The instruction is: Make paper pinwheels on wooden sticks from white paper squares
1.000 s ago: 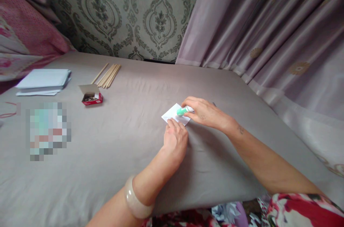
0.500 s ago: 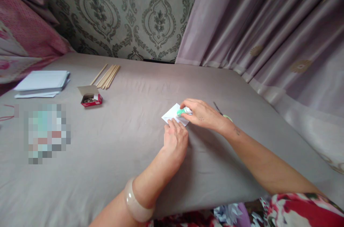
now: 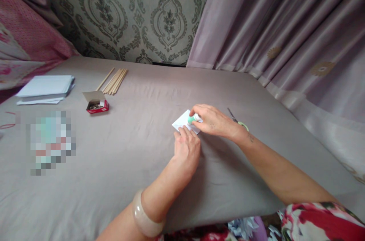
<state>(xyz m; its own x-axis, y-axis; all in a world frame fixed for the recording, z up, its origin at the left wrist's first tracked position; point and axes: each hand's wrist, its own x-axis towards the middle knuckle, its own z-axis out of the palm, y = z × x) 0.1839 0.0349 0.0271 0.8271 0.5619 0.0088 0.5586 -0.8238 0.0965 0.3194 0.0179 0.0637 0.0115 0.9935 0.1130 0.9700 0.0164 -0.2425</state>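
Observation:
A small folded piece of white paper [image 3: 182, 118] lies on the grey cloth, turned like a diamond. My left hand [image 3: 187, 143] rests flat with its fingertips on the paper's near edge, fingers stretched out. In my right hand [image 3: 212, 120] is a green and white glue stick [image 3: 194, 119], gripped between thumb and fingers and tilted with its end against the paper. The fingers hide part of the glue stick, and the hands cover the paper's right and near corners. Just beyond my right wrist lie scissors [image 3: 242, 124] with pale green handles, partly hidden by the wrist.
At the left sit a stack of white paper [image 3: 45, 86], several wooden sticks [image 3: 115, 81] and an open red box [image 3: 97, 108] of small metal pieces. A blurred-out item [image 3: 51, 138] lies nearer. Paper scraps [image 3: 242, 229] show below the grey-covered table's [image 3: 128, 180] front edge.
My right hand has shifted very slightly left with the glue stick, over the paper. Slightly more of the scissors shows. My left hand holds its place on the paper.

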